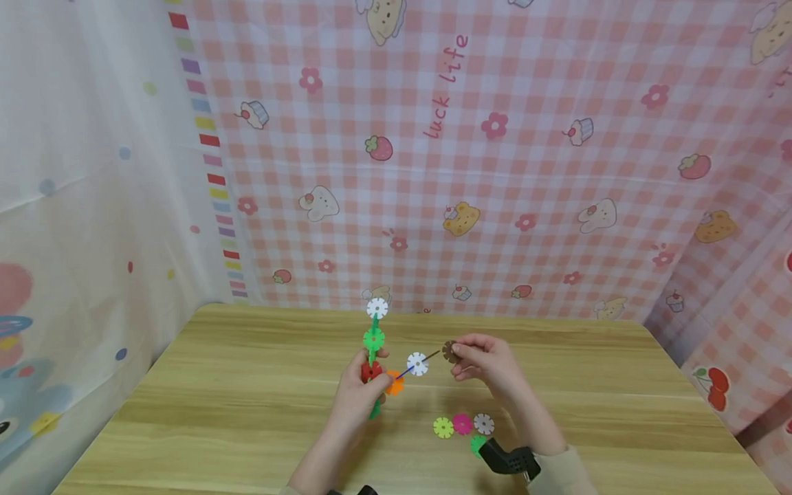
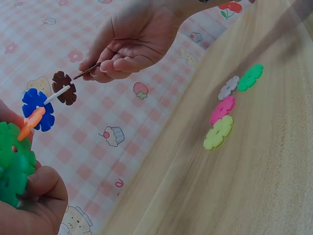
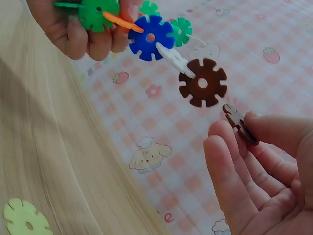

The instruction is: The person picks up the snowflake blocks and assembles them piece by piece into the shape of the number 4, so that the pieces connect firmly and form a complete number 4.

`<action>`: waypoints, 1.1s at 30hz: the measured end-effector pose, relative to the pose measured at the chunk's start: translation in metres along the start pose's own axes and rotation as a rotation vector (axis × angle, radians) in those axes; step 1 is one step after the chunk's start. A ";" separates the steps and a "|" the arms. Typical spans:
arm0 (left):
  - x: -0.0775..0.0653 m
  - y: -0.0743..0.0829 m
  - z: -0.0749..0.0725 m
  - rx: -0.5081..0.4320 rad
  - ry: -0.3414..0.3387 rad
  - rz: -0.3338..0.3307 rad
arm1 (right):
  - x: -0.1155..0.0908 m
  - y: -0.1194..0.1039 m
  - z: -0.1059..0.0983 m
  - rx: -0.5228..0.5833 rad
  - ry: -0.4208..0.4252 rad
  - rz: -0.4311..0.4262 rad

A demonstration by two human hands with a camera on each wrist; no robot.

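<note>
Brown plastic, notched round its rim: the loose brown disc [image 3: 237, 121] is pinched between thumb and fingers of the right hand [image 1: 489, 362], just beside the brown end disc [image 3: 208, 93] of a side branch. The two are so close that it is hard to say whether their edges touch.

That branch runs back through a white disc [image 1: 417, 364] and a blue disc [image 3: 149, 46] to an orange disc [image 1: 394, 383], neighbours set crosswise to one another. The left hand [image 1: 355, 397] grips the joined piece at a red disc [image 1: 371, 372], its thumb across the front. Beyond that hand, the piece reaches up through a bright green disc [image 1: 373, 339] to a white top disc [image 1: 377, 308].

On the wooden surface [image 1: 247, 385], left of the right forearm, a yellow-green disc [image 1: 443, 427], a pink disc [image 1: 462, 424] and a grey disc [image 1: 484, 424] lie in a row. A loose green disc [image 1: 476, 447] sits nearer the person, partly hidden in the head view by a black wrist mount [image 1: 510, 459].
</note>
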State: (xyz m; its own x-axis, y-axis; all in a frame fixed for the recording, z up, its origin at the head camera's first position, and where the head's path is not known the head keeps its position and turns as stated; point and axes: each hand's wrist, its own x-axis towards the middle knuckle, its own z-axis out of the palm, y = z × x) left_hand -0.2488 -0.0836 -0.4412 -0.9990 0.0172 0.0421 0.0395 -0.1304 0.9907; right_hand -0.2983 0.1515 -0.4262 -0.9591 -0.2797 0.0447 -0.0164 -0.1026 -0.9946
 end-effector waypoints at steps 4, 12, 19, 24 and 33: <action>0.000 0.001 0.000 0.004 -0.008 -0.001 | 0.000 0.000 0.003 0.004 -0.004 0.001; 0.000 0.000 0.001 0.032 -0.007 0.007 | 0.000 0.000 0.008 -0.010 0.041 0.005; 0.000 -0.002 0.001 0.020 -0.013 0.006 | 0.001 -0.001 0.009 -0.010 0.050 -0.006; -0.001 -0.001 0.001 0.015 -0.014 0.007 | 0.000 -0.002 0.010 -0.010 0.054 -0.002; -0.002 0.002 0.001 0.018 -0.014 0.001 | -0.001 -0.001 0.011 -0.011 0.049 0.000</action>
State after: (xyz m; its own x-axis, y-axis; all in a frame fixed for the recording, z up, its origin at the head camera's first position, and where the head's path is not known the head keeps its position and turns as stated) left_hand -0.2469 -0.0827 -0.4396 -0.9985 0.0309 0.0450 0.0413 -0.1124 0.9928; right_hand -0.2943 0.1419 -0.4239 -0.9716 -0.2330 0.0401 -0.0191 -0.0915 -0.9956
